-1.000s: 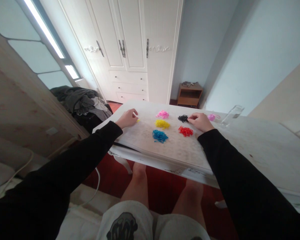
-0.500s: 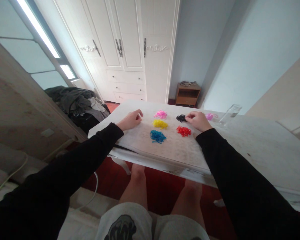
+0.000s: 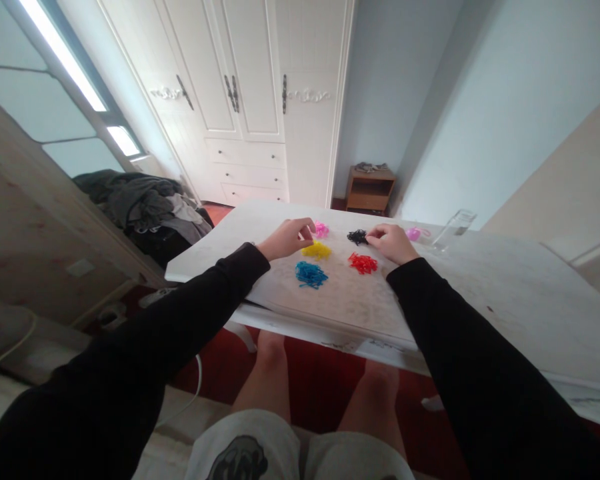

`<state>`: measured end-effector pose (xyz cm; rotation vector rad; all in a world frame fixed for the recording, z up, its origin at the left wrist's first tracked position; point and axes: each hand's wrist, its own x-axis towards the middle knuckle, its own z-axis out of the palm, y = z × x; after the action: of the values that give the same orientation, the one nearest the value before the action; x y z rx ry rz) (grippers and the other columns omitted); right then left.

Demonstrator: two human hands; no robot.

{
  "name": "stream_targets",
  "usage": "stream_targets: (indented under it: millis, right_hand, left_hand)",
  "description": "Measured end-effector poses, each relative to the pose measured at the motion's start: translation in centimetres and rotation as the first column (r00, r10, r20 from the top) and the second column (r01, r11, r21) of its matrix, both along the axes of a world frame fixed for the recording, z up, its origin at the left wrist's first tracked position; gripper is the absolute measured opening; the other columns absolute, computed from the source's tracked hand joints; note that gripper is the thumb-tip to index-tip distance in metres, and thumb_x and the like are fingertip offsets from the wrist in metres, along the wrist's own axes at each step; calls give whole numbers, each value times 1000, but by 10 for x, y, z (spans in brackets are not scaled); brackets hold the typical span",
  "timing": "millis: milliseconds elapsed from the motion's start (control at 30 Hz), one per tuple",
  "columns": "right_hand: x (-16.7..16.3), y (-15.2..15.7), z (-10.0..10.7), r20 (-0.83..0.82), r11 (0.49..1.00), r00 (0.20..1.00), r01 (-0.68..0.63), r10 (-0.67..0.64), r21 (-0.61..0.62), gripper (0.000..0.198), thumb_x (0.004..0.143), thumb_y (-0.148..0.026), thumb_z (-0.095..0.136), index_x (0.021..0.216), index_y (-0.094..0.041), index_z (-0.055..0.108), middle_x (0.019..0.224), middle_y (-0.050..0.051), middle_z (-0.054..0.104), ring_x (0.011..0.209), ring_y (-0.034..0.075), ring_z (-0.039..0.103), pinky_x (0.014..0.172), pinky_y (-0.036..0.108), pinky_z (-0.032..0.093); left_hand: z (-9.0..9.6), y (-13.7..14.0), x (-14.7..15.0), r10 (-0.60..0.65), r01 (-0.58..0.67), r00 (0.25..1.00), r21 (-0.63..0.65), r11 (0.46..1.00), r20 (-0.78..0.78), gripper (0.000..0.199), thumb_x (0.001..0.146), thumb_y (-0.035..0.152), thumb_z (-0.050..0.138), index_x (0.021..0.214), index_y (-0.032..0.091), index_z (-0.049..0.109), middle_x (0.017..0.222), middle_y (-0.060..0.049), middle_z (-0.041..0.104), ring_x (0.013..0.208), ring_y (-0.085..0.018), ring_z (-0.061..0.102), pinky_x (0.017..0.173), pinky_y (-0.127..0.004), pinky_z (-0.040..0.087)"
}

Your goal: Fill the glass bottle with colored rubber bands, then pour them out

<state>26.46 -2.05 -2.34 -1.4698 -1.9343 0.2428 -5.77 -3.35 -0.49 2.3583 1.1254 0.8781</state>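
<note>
The left hand (image 3: 294,238), thumb and fingers parted, is at the yellow band pile (image 3: 317,251), just beside the pink band pile (image 3: 322,230). The right hand's (image 3: 391,243) fingertips are at the black band pile (image 3: 356,237). Blue bands (image 3: 310,275) and red bands (image 3: 363,263) lie nearer on the white table (image 3: 510,283); a clear container (image 3: 454,230) stands to the right.

Table (image 3: 325,310): lane runs open from near edge to far edge, between pink pile (image 3: 322,230), yellow pile (image 3: 317,251) and blue pile (image 3: 311,275) on the left, black pile (image 3: 357,237) and red pile (image 3: 363,263) on the right. Left hand (image 3: 291,237) obstructs reach from left edge to pink and yellow. Right hand (image 3: 389,242) blocks black's right side. Farther right, near far edge: pink round object (image 3: 413,233), clear glass vessel (image 3: 455,230). Wide room toward right end.
</note>
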Motion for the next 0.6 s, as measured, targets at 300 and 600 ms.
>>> stream_targets:
  millis: [300,600]
  right_hand:
    - [-5,-5,3,-63,1000,998,11,-11,-5,10,78,-18,68,71,-18,75,79,8,78,76,22,68,77,33,51]
    - [-5,-9,8,-131,996,990,60,-51,64,10,79,-22,65,73,-19,72,78,5,75,75,20,66,73,32,50]
  left_hand:
    - [9,33,18,53,-94,971,169,981,235,7,86,20,60,82,17,65,75,-2,69,71,-13,63,64,-24,48]
    - [-4,92,38,7,-180,889,334,925,458,7,86,16,57,81,18,61,72,-1,63,66,-12,57,60,-23,45]
